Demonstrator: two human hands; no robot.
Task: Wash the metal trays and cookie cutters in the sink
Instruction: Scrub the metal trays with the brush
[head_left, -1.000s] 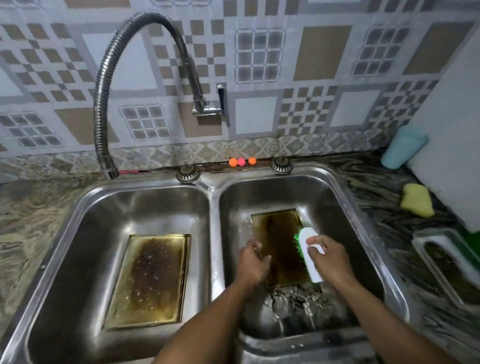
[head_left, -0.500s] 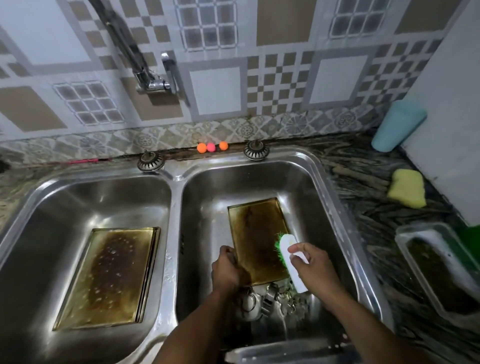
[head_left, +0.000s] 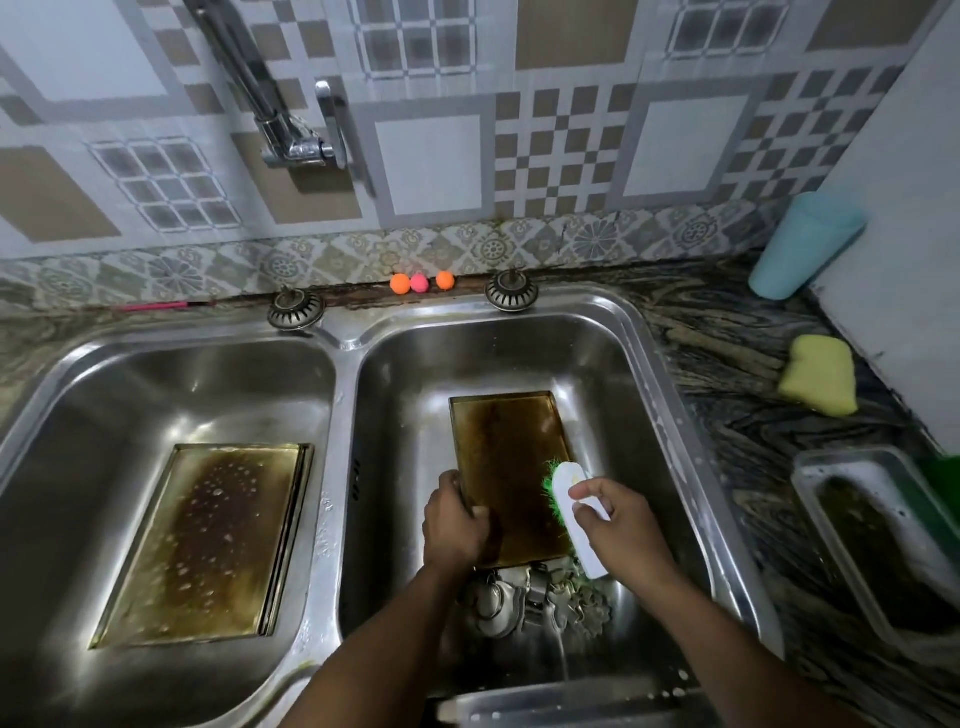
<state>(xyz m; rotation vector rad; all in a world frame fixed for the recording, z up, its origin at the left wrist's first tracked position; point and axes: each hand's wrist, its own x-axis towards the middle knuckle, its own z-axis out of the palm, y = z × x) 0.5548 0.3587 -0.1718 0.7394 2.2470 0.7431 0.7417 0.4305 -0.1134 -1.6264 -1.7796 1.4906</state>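
A stained metal tray (head_left: 506, 457) lies tilted in the right basin of the steel double sink (head_left: 345, 332). My left hand (head_left: 454, 522) grips the tray's near left edge. My right hand (head_left: 615, 519) holds a white scrubbing brush (head_left: 574, 512) with green bristles against the tray's right side. Several metal cookie cutters (head_left: 540, 603) lie in a heap below the tray, between my forearms. A second stained tray (head_left: 205, 540) lies flat in the left basin.
The faucet (head_left: 291, 130) hangs over the divider at the back. Two drain plugs (head_left: 296, 309) and three small balls (head_left: 420, 282) sit on the back rim. On the right counter are a yellow sponge (head_left: 821, 374), a blue cup (head_left: 802, 247) and a dirty tray (head_left: 883, 540).
The view has swung right and down, so the sink has shifted left in frame. My hands stay on the tray and the brush, with the brush still at the tray's right side.
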